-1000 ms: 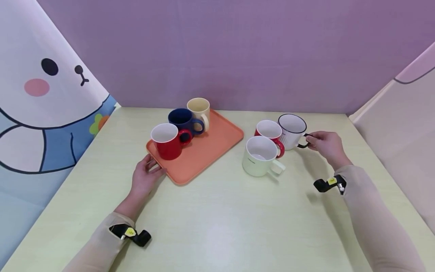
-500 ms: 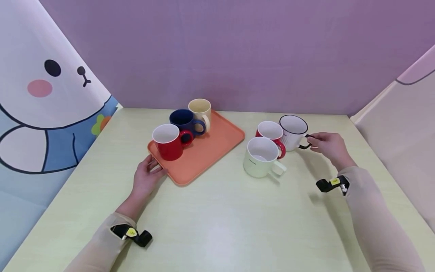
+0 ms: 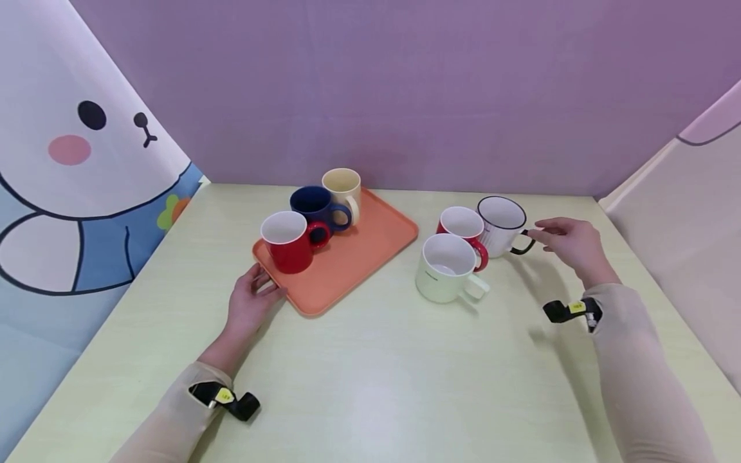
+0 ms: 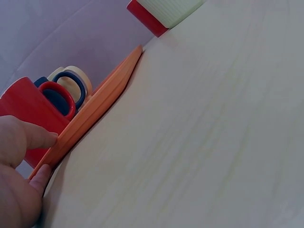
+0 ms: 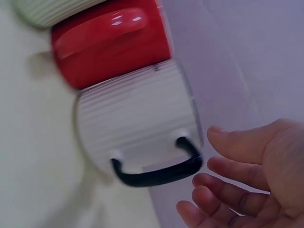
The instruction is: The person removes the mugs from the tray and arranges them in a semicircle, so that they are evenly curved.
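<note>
Right grip (image 3: 573, 245) backed off white mug (image 3: 496, 236), released, left grip (image 3: 250, 305) pinching orange tray (image 3: 367, 251) edge, open table (image 3: 370, 386) in front

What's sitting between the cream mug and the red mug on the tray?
The navy mug stands between the cream mug and the red mug on the orange tray, as the head view shows.

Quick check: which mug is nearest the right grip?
The white mug, farthest right of the six in the head view. Its black handle sits beside the right grip; no other mug's handle is black.
</note>
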The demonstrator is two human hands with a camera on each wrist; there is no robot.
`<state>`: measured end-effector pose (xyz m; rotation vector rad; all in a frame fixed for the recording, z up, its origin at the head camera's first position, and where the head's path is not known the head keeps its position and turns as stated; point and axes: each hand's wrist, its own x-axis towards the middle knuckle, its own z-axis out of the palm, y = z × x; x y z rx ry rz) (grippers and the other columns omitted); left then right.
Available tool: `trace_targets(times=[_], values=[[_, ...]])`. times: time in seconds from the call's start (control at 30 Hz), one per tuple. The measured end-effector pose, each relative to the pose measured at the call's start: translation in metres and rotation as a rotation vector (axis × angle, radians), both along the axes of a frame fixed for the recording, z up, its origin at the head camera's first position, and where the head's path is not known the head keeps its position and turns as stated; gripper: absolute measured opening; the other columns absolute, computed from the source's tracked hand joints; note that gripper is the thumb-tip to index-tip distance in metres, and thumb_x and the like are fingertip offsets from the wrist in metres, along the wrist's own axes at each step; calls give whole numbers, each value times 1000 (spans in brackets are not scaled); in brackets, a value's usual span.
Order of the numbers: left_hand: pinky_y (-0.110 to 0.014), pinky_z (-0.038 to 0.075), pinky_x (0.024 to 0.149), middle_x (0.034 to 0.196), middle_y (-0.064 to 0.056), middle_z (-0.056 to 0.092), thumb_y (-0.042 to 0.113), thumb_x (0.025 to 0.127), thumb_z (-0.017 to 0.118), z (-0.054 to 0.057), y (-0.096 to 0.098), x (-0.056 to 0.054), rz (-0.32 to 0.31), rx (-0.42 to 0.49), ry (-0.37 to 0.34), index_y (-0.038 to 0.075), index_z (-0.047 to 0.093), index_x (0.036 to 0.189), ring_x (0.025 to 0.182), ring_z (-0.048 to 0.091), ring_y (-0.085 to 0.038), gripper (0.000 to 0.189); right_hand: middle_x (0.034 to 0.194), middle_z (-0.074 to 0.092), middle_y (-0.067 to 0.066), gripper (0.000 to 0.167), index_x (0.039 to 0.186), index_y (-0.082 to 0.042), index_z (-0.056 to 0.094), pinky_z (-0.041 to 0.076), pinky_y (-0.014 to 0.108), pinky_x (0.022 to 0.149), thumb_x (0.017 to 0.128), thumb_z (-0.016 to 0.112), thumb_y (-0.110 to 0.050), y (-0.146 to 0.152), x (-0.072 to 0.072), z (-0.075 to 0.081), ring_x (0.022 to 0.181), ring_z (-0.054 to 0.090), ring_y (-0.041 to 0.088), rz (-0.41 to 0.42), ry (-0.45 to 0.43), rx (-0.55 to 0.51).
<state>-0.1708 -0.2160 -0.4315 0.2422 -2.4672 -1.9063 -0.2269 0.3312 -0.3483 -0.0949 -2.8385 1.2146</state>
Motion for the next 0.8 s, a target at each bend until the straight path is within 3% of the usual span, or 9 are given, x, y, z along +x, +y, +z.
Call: trace_targets(times=[0.1,0.2,0.4,0.67,0.8], values=[[-29,50,98,149,-23,40,0,94,65,1,1,0,-1,1,-3,3,20,158,130,50,-38,78,83,63,-20,48,126,7,61,52,11,65,97,65,-29,-2,1,7,67,60,-7,-11,67,-23],[-30,49,99,149,-24,39,0,94,65,1,1,0,-2,3,-5,3,19,158,130,50,-39,78,77,58,-25,42,124,9,62,52,10,63,97,65,-24,-7,1,14,66,58,-8,-16,120,-38],[-29,49,98,149,-24,40,1,94,66,0,0,0,6,-12,-12,3,20,158,130,50,-39,78,86,66,-17,40,122,8,64,55,13,66,96,66,-22,-27,-2,28,71,60,-7,-1,154,-85],[-26,50,96,148,-25,41,1,94,66,0,2,1,-5,-5,-3,2,21,157,129,51,-40,78,110,67,15,37,122,4,66,57,18,70,96,67,-23,-62,-10,46,85,62,13,96,101,-55],[-28,49,98,149,-25,40,1,94,65,1,1,0,-2,-8,-7,2,19,158,130,50,-39,79,108,70,15,34,121,3,67,59,22,72,95,68,-19,-81,-15,51,87,64,15,127,97,-79]])
